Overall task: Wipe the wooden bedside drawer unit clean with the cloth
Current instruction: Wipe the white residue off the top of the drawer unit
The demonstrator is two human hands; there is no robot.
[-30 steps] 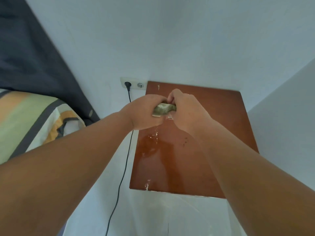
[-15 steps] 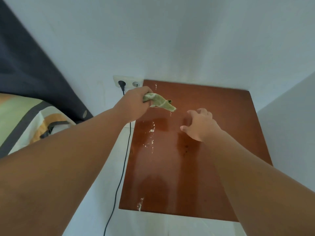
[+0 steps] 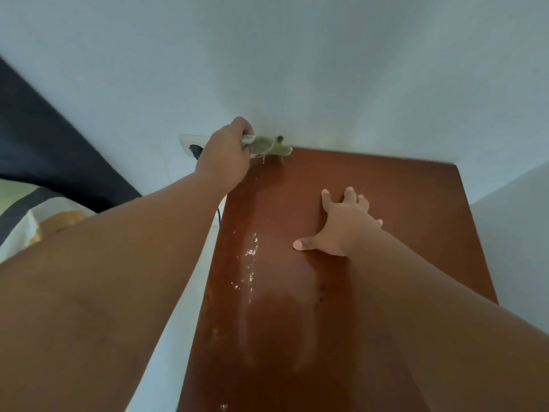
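The reddish-brown wooden top of the bedside drawer unit (image 3: 410,209) fills the lower middle of the view, wet and glossy, with a streak of water drops down its left half. My left hand (image 3: 225,156) is shut on a twisted, wet green cloth (image 3: 269,146), held at the unit's far left corner against the wall; water drips from it. My right hand (image 3: 338,227) lies flat on the top with its fingers spread, empty. The drawers themselves are out of sight.
A white wall socket (image 3: 190,142) with a black plug and cable sits just left of the unit, partly behind my left hand. A dark headboard (image 3: 44,150) and striped bedding (image 3: 17,209) are at the left. White walls enclose the unit at back and right.
Both hands wrung the cloth together a second ago. My right hand let go and came down flat on the top; my left hand carried the cloth to the far left corner.
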